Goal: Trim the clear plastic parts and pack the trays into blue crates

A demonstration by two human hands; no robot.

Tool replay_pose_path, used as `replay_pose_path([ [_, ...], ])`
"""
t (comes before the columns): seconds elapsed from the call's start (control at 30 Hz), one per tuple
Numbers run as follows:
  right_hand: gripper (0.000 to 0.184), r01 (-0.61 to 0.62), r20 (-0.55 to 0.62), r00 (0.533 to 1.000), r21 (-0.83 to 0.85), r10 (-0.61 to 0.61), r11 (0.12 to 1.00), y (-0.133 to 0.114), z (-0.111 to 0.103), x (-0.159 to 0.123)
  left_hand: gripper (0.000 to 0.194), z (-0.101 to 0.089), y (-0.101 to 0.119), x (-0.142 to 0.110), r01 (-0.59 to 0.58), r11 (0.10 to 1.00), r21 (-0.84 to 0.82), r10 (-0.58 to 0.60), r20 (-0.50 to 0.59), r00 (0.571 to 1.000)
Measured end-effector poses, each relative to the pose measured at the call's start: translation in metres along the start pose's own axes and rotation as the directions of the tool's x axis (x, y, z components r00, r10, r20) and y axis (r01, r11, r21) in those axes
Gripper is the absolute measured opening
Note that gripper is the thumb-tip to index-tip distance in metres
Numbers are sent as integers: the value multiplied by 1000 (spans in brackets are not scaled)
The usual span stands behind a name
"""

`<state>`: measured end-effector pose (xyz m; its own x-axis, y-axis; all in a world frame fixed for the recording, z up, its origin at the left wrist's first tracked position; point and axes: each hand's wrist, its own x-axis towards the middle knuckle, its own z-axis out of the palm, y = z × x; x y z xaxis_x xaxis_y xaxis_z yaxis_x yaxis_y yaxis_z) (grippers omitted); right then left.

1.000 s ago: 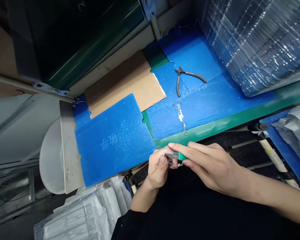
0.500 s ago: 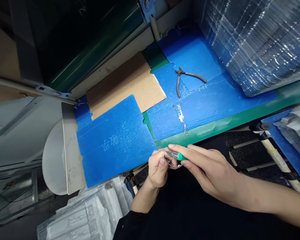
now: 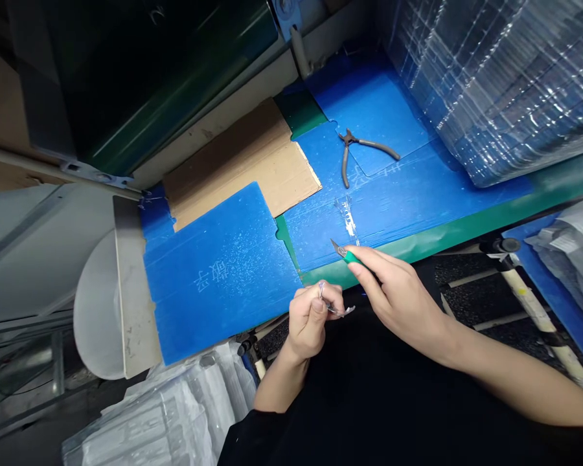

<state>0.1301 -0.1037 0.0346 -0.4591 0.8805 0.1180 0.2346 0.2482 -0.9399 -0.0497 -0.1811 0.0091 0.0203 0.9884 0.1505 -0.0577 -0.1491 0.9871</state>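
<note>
My left hand [image 3: 311, 320] is closed around a small clear plastic part [image 3: 337, 309] just off the bench's front edge. My right hand [image 3: 398, 294] grips a green-handled craft knife [image 3: 346, 253], its blade pointing up-left over the blue sheet [image 3: 214, 272]. The knife tip sits just below a clear plastic strip [image 3: 348, 219] lying on the blue sheet. The two hands are now a little apart.
Grey pliers [image 3: 357, 150] lie on the blue sheet further back. A cardboard piece [image 3: 243, 162] lies at the back left. Stacked clear plastic trays [image 3: 505, 77] fill the right rear. Bagged plastic parts [image 3: 160, 421] sit low left, and a white bin [image 3: 94, 310] beside the bench.
My right hand has pulled the knife away from the clear part and moved up and right over the bench edge. My left hand stays put with the part.
</note>
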Motion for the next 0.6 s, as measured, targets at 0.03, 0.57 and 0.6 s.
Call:
replay_pose_path([
  [0.03,26,-15,-8,1000,38,15,999,2,-1,3,42,0,1,0,-4,1000,6,4,2,1000],
  [0.57,32,-27,179,980,564,-91,825,-11,-24,15,49,11,14,13,-153,968,196,132,116,984],
  [0.6,33,-45,199,976,575,-86,817,-10,-25,15,49,11,14,14,-151,970,191,127,128,984],
])
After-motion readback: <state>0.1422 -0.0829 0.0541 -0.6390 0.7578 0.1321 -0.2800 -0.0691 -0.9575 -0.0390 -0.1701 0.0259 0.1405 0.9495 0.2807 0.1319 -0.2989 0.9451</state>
